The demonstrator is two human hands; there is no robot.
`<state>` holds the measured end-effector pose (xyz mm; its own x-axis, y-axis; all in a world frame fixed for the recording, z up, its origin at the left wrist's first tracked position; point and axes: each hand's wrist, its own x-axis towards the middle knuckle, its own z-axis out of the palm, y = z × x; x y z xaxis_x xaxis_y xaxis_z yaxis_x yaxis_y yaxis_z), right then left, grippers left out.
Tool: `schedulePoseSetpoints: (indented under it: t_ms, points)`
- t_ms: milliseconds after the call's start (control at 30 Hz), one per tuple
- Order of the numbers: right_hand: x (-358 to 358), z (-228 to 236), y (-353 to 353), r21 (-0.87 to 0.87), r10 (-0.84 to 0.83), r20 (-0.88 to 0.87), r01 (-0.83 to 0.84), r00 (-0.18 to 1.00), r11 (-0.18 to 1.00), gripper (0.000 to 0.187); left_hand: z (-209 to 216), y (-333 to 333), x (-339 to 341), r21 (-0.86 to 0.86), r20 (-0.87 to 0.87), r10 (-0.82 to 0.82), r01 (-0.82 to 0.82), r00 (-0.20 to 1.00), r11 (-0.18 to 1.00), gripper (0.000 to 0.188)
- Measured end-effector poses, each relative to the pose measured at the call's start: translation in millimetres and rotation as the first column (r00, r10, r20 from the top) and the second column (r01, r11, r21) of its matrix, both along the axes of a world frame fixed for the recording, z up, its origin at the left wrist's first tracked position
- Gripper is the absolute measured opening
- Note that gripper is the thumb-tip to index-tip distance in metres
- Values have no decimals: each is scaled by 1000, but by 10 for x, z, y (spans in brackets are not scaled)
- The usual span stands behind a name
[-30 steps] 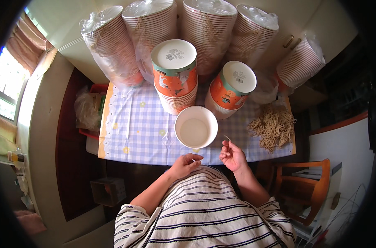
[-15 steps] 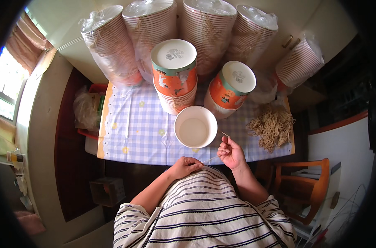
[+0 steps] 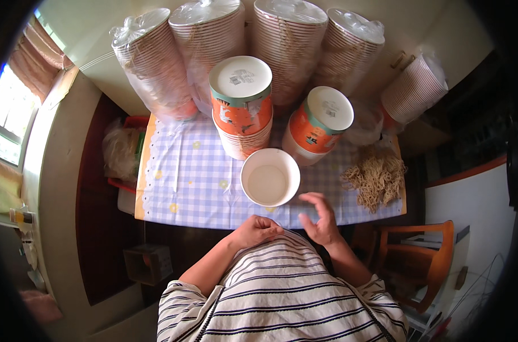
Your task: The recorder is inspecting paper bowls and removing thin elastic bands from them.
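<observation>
Head view, right hand (image 3: 321,227): thumb and fingers now spread, slightly blurred; we see nothing in its grasp.
Change: half a second ago we saw a thin pale strand running between the hands; now we cannot find it. We judge the right hand freed of it.
Left hand (image 3: 255,231): fingers curled inward before the striped shirt (image 3: 281,285); we cannot tell whether they grip anything.
White tub (image 3: 269,179): on the checked tablecloth (image 3: 207,199), just beyond both hands, untouched.
Tub axis: mouth upward; we read its base-to-rim axis as upright.
</observation>
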<state>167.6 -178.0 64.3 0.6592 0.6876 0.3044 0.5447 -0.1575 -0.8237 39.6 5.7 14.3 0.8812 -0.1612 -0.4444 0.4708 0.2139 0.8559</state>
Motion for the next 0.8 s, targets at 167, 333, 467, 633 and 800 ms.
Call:
schedulePoseSetpoints:
  t_ms: [167,333,467,633,800]
  points:
    - [-53,5,193,-2,430,-404,-471,808,882,45,84,-19,34,-185,78,8,7,997,983,20]
    - [-37,114,231,-135,366,-486,-482,793,866,39,81,54,16,-157,-21,18,-21,1000,987,23]
    - [-47,22,241,-146,303,-365,-375,880,915,21,33,47,18,-252,-84,121,-139,989,958,25]
    - [-25,-19,217,-132,260,-195,-288,946,948,8,77,82,6,-395,-218,168,-244,961,885,29]
    - [-22,-14,200,-126,238,-180,-263,954,957,6,70,84,-9,-414,-235,158,-246,959,876,30]
